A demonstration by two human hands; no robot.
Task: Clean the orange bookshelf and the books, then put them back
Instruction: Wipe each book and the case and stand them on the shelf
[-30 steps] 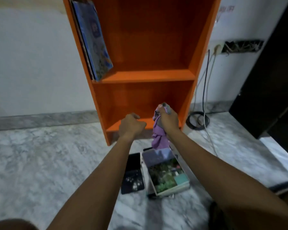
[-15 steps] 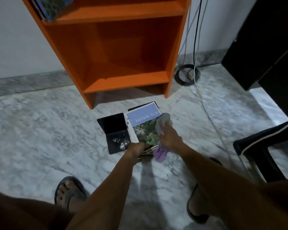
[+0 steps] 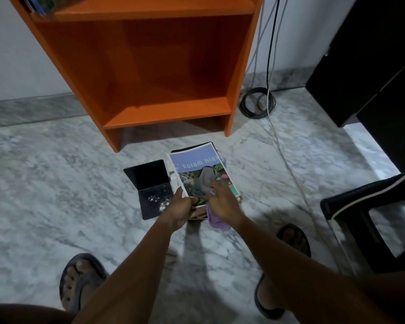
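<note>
The orange bookshelf [image 3: 150, 66] stands against the wall, its lower shelf bare; blue books [image 3: 40, 5] lean on the upper shelf at top left. On the floor in front lies a stack of books topped by a blue "kolam hias" book [image 3: 197, 164]. My left hand [image 3: 180, 206] grips the near edge of that top book. My right hand [image 3: 220, 199] holds a purple cloth [image 3: 216, 218] and rests on the book's cover. A dark book [image 3: 150, 188] lies open to the left of the stack.
The floor is grey marble [image 3: 56, 183]. Cables hang down the wall, with a coil [image 3: 257, 104] on the floor right of the shelf. A black cabinet [image 3: 372, 54] stands at the right, a dark chair [image 3: 372, 206] at lower right. My sandalled feet [image 3: 80, 281] are below.
I have looked down from the shelf to the floor. Both hands dropped from the lower shelf to the book stack; the left took the top book's edge, the right pressed the cloth on the cover.
</note>
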